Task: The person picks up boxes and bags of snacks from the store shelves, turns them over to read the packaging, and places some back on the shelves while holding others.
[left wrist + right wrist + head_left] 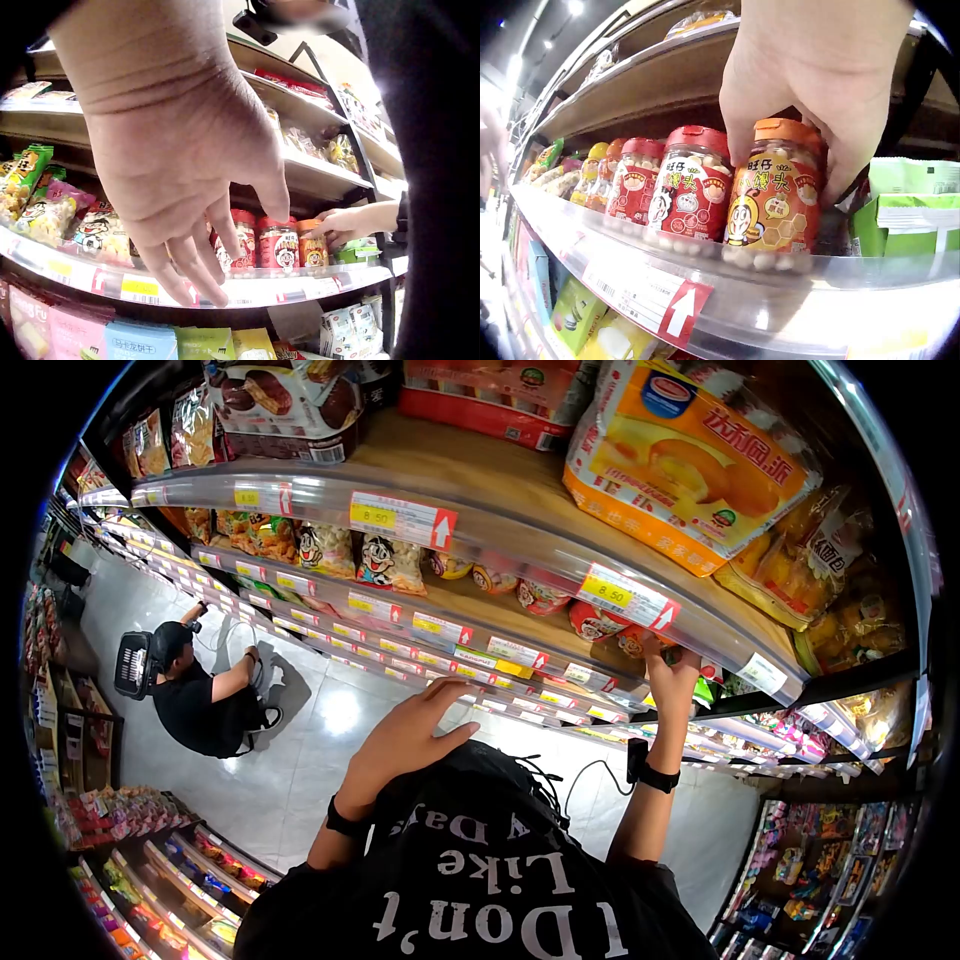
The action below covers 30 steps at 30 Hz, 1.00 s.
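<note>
Right hand (817, 82) is clamped over the orange-lidded clear plastic jar of snack balls (776, 202), I'd guess from above since the clear plastic shelf rail (870, 285) blocks its front. The jar sits right behind that rail, just beside the red-lidded jars (694, 184). Left hand (180, 150) hangs relaxed in front of the rail, holding nothing.

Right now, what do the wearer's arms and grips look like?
No gloves on left grip or right grip; forearms uncovered. Black left strap and right strap at the wrists; small black box with thin cable on the right one. Black T-shirt, white lettering.
</note>
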Each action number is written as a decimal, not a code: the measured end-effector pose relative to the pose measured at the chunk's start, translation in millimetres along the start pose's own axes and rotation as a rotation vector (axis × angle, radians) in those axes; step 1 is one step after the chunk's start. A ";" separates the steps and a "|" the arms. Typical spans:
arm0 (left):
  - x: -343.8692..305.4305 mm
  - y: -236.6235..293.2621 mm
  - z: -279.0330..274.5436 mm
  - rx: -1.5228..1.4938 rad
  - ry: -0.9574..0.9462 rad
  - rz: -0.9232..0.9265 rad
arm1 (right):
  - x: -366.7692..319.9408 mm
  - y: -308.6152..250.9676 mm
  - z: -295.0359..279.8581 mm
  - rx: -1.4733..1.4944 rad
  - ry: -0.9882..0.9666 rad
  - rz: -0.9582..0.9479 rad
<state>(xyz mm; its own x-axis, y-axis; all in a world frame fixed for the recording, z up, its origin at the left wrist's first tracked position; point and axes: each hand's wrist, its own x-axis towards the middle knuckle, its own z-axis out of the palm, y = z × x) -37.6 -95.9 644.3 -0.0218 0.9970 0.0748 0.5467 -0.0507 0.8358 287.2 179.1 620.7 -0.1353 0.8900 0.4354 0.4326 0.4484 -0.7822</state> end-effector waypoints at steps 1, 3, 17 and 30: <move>0.7 -0.8 -6.1 0.001 -0.005 0.005 | -0.5 -1.9 2.7 -0.005 0.000 0.002; 3.2 -6.5 -15.2 -0.002 -0.018 0.007 | -4.4 -4.5 8.7 0.031 0.048 -0.006; 12.0 -33.8 -36.6 0.032 -0.121 0.064 | -35.7 -111.6 59.7 -0.728 0.126 -0.473; 20.8 -8.2 -25.6 0.042 -0.147 0.149 | -83.3 -131.0 47.3 -0.220 0.198 -0.479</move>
<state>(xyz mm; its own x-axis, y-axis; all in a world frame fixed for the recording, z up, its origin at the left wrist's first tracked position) -63.9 -76.3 652.9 0.1824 0.9767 0.1128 0.5694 -0.1985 0.7978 199.7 50.1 665.8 -0.2016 0.5493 0.8109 0.5422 0.7521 -0.3746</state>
